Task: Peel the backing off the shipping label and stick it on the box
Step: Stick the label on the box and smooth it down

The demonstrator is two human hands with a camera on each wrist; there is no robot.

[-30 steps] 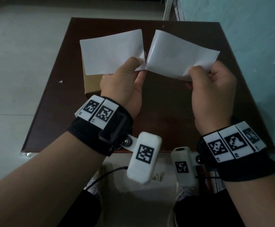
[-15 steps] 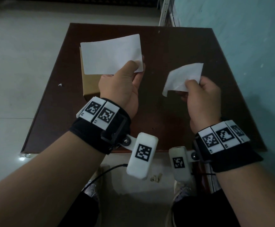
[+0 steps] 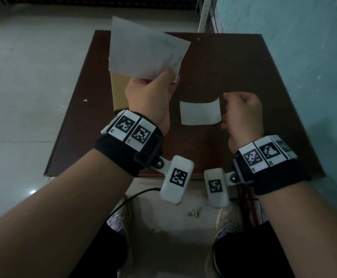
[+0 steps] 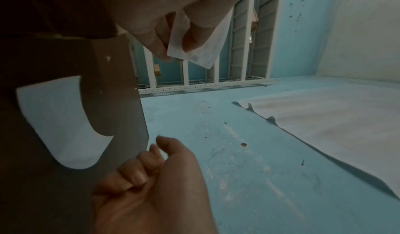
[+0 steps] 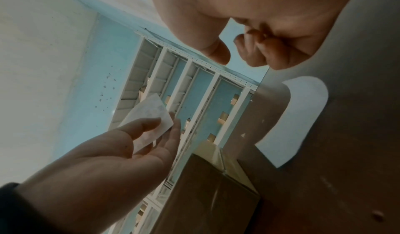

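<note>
My left hand (image 3: 166,78) pinches the lower right corner of the white shipping label (image 3: 143,55) and holds it up over the brown cardboard box (image 3: 119,91), which stands on the left of the dark table (image 3: 233,67). The peeled backing sheet (image 3: 200,113) lies flat on the table, just left of my right hand (image 3: 228,106). That hand hovers there with its fingers curled and nothing in them. In the left wrist view the label (image 4: 201,49) shows faint print between thumb and fingers. In the right wrist view the box (image 5: 205,195) sits below the label (image 5: 149,118).
A blue wall (image 3: 314,57) runs close along the table's right side. White metal shelving (image 4: 216,75) stands behind the table. Pale floor tiles (image 3: 33,77) lie to the left. The table's near edge (image 3: 199,175) is just beyond my wrists.
My right hand pulled the backing fully off, lowered it and let go of it on the table. My left hand raised the label higher above the box.
</note>
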